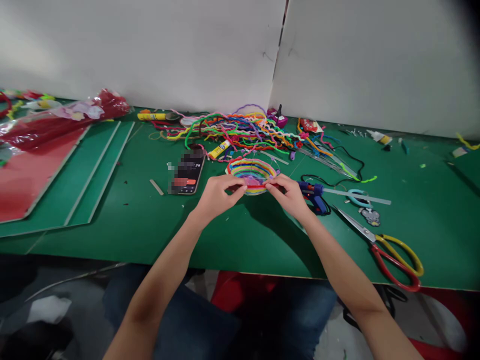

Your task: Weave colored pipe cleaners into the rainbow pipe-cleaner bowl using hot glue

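Between my hands is a small round basket [240, 169] with rainbow-striped fuzzy sides, its mouth tilted so the inside shows. A red pipe cleaner [257, 184] runs along its near rim. My left hand [221, 192] pinches the rim's left side between thumb and fingers. On the right side, my right hand [288, 195] pinches the same rim strip. Just right of that hand lies a blue hot glue gun [317, 197] with a clear glue stick in its back. Beyond the basket spreads a tangled heap of coloured pipe cleaners [240, 130].
A phone [193, 172] lies left of the basket. Large scissors [375, 240] with red and yellow handles rest at the table's front right. A yellow glue stick [219, 149] lies by the heap. Green and red boards [75, 190] fill the left; a white wall [150, 50] closes the back.
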`<action>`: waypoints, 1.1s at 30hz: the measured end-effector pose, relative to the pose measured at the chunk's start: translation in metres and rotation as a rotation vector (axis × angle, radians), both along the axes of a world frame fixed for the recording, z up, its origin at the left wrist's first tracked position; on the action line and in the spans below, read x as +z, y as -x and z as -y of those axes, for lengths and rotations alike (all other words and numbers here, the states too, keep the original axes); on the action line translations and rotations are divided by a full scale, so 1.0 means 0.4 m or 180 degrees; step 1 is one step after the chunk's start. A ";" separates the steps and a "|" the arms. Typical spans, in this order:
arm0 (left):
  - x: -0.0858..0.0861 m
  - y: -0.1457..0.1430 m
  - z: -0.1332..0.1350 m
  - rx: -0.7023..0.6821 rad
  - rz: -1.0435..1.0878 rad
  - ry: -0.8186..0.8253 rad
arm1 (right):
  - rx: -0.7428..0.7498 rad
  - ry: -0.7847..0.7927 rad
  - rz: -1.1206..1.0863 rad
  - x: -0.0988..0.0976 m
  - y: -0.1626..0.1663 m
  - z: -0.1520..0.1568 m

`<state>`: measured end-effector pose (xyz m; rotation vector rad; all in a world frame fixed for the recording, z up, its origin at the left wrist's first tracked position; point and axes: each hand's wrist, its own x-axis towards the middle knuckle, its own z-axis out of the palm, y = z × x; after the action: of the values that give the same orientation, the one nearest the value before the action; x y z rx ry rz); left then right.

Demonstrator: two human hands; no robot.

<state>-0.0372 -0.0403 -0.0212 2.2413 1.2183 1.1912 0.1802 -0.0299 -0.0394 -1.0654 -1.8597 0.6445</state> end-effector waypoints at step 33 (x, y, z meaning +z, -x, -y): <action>-0.038 -0.014 -0.007 0.0668 -0.0662 -0.1188 | -0.0659 -0.0175 0.0190 -0.017 0.039 0.009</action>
<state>-0.0318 -0.0376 -0.0363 2.6140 1.4398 1.3883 0.1645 -0.0337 -0.0461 -1.2329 -1.7773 0.4428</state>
